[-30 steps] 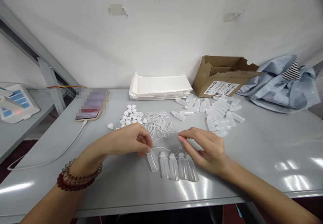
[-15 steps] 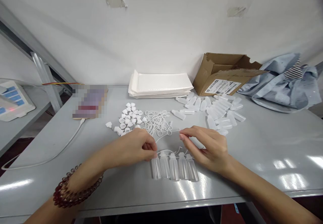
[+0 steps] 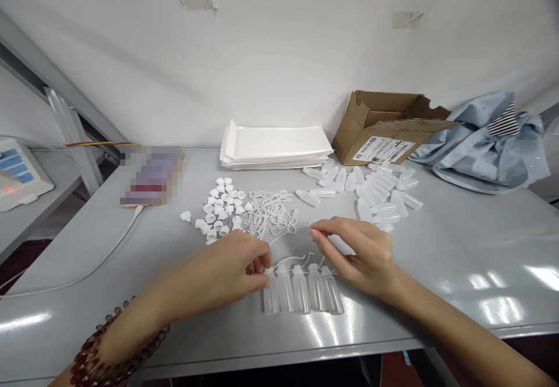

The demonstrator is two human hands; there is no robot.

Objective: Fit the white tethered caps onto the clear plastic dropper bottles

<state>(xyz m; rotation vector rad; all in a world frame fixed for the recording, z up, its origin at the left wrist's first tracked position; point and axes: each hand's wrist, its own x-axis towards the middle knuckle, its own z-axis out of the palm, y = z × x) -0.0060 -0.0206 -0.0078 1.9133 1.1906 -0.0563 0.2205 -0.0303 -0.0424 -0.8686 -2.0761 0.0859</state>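
Several clear plastic dropper bottles (image 3: pixel 300 294) lie side by side in a row near the table's front edge. My left hand (image 3: pixel 247 267) is at the neck of the leftmost bottle (image 3: pixel 271 297), thumb and curled fingertips against it. A thin white looped strap (image 3: pixel 279 237) runs from there towards my right hand (image 3: pixel 362 253). The right thumb and index finger pinch the strap's far end above the row. Other white straps trail from the bottle necks. Behind my hands lie a tangle of loose white straps (image 3: pixel 271 209) and a heap of white caps (image 3: pixel 222 206).
More clear bottles (image 3: pixel 378 192) are scattered at the back right, before an open cardboard box (image 3: pixel 393 125). A stack of white envelopes (image 3: pixel 277 142) is against the wall. Blue cloth (image 3: pixel 484 142) lies at the right. A blurred-out phone (image 3: pixel 151 180) with its cable (image 3: pixel 117 247) lies left.
My left wrist and forearm have shifted left and down, and the left thumb sits slightly lower on the leftmost bottle. The right hand keeps its pinch almost unmoved.
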